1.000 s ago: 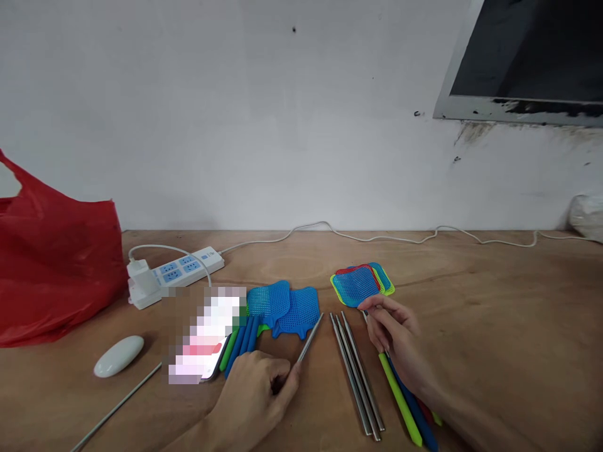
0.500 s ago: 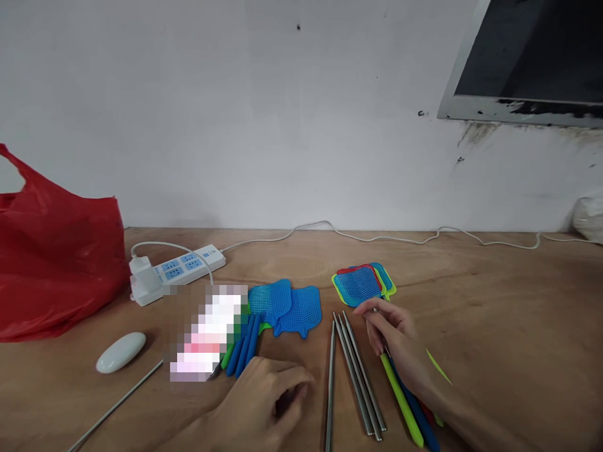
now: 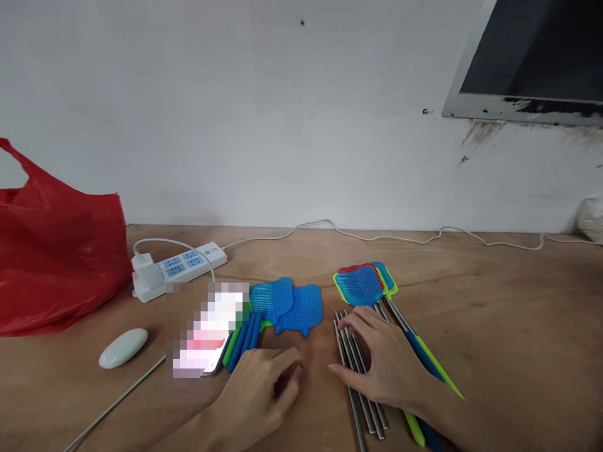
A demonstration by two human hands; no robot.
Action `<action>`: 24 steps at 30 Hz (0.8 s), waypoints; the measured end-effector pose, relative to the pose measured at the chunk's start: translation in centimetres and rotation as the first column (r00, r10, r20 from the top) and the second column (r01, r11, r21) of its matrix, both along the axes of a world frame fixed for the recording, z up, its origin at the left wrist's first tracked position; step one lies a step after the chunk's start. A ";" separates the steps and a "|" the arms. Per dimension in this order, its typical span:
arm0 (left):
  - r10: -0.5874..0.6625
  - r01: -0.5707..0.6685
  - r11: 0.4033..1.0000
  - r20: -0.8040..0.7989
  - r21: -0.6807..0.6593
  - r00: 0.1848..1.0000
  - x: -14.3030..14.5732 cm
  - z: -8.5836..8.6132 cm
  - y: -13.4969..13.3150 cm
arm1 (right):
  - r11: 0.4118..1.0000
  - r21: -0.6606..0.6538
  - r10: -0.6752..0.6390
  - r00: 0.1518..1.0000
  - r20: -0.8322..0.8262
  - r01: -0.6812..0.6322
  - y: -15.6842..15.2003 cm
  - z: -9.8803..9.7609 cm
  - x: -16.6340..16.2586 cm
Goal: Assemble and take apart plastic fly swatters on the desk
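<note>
My left hand point(image 3: 261, 389) rests on the table with its fingers curled in towards the thumb, nothing visible in them. Just behind it lie blue and green plastic handles point(image 3: 249, 333) and loose blue mesh fly swatter heads point(image 3: 305, 307). My right hand point(image 3: 377, 358) arches over a bunch of thin metal rods point(image 3: 372, 414), thumb and forefinger spread apart at their left side and far ends. Under and beyond that hand lie stacked fly swatters point(image 3: 360, 285) with blue, red and yellow-green heads, metal shafts and coloured handles, partly hidden by my wrist.
A phone point(image 3: 211, 336), its screen blurred, lies left of the handles. A white power strip point(image 3: 188, 267) with a plugged-in charger stands behind it. Further left are a white oval object point(image 3: 123, 348) and a red plastic bag point(image 3: 61, 257). A white cable point(image 3: 377, 239) runs along the wall.
My right hand has moved left from the stacked swatters to the metal rods. The separate rod at the left now lies against the others. My left hand stays nearly in place.
</note>
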State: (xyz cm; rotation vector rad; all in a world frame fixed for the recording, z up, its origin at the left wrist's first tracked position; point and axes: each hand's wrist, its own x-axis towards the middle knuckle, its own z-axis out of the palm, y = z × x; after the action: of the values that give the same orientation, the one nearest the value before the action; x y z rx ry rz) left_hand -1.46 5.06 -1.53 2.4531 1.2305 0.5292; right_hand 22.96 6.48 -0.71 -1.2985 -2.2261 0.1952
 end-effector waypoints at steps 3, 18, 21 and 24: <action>-0.004 0.003 1.000 -0.009 -0.012 1.000 0.0 0.0 0.0 | 0.998 0.067 0.008 0.996 0.092 -0.014 0.1 -0.2 -0.1; 0.005 -0.006 1.000 -0.060 -0.019 0.998 -0.2 -0.1 -0.2 | 0.997 0.075 -0.028 0.991 0.134 0.018 0.9 -0.6 -0.8; 0.010 -0.011 1.000 -0.057 -0.018 0.998 -0.2 -0.1 -0.2 | 0.996 0.084 -0.030 0.987 0.160 0.016 1.4 -0.3 -1.5; 0.003 -0.004 1.000 -0.054 -0.020 0.999 -0.1 0.0 -0.2 | 0.992 0.121 -0.066 0.970 0.232 0.038 2.5 -0.4 -2.4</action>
State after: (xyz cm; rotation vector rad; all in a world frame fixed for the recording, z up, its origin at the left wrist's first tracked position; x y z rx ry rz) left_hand -1.52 4.81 -1.55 2.4640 1.2555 0.4528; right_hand 20.56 8.97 -1.10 -1.3751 -2.3563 -0.1135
